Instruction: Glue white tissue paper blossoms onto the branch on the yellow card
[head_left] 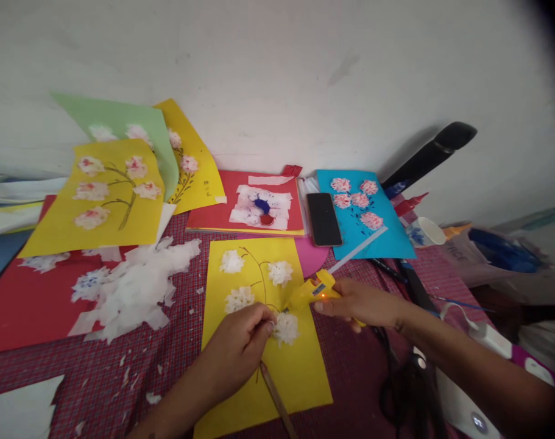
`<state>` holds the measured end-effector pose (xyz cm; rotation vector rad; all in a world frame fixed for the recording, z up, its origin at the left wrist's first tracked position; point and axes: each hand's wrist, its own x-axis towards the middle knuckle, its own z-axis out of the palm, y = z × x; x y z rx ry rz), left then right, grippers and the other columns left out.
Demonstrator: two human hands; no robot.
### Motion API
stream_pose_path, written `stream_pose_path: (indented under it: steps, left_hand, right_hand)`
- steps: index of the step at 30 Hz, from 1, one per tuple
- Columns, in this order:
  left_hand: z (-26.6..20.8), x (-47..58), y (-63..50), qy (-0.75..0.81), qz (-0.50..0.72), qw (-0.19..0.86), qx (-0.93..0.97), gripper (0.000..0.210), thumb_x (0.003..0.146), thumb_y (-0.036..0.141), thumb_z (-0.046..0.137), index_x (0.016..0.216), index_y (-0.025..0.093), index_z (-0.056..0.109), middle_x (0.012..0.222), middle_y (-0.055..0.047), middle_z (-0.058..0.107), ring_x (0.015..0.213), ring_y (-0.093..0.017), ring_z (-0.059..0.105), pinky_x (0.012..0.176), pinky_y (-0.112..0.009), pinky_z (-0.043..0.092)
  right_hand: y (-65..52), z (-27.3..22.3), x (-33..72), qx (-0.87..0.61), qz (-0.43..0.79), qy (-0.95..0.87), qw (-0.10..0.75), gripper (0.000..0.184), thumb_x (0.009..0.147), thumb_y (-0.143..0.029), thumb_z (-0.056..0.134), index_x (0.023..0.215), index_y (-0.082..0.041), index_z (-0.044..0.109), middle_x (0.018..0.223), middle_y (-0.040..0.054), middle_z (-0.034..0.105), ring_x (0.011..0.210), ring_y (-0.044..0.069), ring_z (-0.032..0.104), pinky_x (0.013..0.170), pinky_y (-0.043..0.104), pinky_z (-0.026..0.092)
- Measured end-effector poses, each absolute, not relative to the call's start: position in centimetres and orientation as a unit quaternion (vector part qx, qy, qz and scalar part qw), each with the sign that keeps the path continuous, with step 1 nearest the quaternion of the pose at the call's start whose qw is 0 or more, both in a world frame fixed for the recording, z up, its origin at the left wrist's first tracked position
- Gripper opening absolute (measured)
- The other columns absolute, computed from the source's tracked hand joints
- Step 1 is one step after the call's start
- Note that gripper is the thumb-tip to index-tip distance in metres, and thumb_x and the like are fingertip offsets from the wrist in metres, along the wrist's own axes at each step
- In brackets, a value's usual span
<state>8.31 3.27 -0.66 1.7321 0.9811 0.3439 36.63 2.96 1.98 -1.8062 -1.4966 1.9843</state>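
Note:
My right hand (357, 302) is wrapped round a yellow glue gun (311, 291) with a lit orange light. A whitish glue stick (359, 249) sticks out of its back. The nozzle points down at a yellow sheet (300, 378) bearing a drawn brown branch and several white tissue-paper flowers. Close to that nozzle, my left hand (240, 341) pinches over the sheet beside the lower right flower (286, 328). What lies between its thumb and finger is too small to make out. A brown stick-like tool, perhaps a brush or pencil (277, 399), rests on the sheet below.
White tissue pieces (135, 292) lie heaped on red paper at left. Finished flower pictures, one on yellow card (117, 213) and one on blue card (362, 235), stand along the wall. A phone (323, 219), paint-stained tissue (263, 208), a cup (426, 233) and a power strip (491, 338) are around.

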Motion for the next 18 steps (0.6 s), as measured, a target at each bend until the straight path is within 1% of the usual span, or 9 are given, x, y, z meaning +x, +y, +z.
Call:
stream_pose_path:
  steps: [3,9,14,18]
  left_hand:
    - [-0.71,8.32,3.33,0.409,0.143,0.532,0.727,0.020,0.098,0.029,0.043,0.092,0.022,0.060,0.086,0.000,0.065,0.081,-0.016,0.059,0.072,-0.028,0.041]
    - [-0.78,8.38,3.43,0.414,0.139,0.532,0.726,0.019,0.098,0.029,0.044,0.091,0.021,0.060,0.085,0.000,0.066,0.080,-0.016,0.059,0.071,-0.028,0.041]
    - [-0.71,8.35,3.36,0.413,0.143,0.529,0.728,0.019,0.098,0.030,0.044,0.091,0.022,0.060,0.085,0.000,0.065,0.080,-0.016,0.059,0.071,-0.027,0.040]
    - [-0.77,8.30,3.28,0.411,0.143,0.529,0.728,0.018,0.097,0.029,0.044,0.091,0.022,0.060,0.084,0.001,0.065,0.080,-0.016,0.059,0.071,-0.027,0.040]
  right_hand:
    - [3.00,2.11,36.42,-0.586,0.648,-0.485,0.040,0.048,0.081,-0.064,0.065,0.083,-0.018,0.054,0.062,-0.0073,0.042,0.048,0.006,0.044,0.043,0.017,0.045]
    - [3.03,2.22,36.24,-0.594,0.636,-0.492,0.028,0.050,0.079,-0.066,0.066,0.078,-0.018,0.052,0.059,-0.0072,0.043,0.045,0.006,0.046,0.041,0.017,0.043]
    - [2.81,2.07,36.58,-0.588,0.637,-0.497,0.033,0.046,0.083,-0.063,0.064,0.083,-0.018,0.054,0.059,-0.0076,0.042,0.044,0.005,0.045,0.040,0.017,0.041]
    - [2.44,1.97,37.03,-0.588,0.639,-0.494,0.036,0.045,0.083,-0.062,0.063,0.080,-0.018,0.054,0.057,-0.0072,0.043,0.043,0.006,0.045,0.040,0.016,0.040]
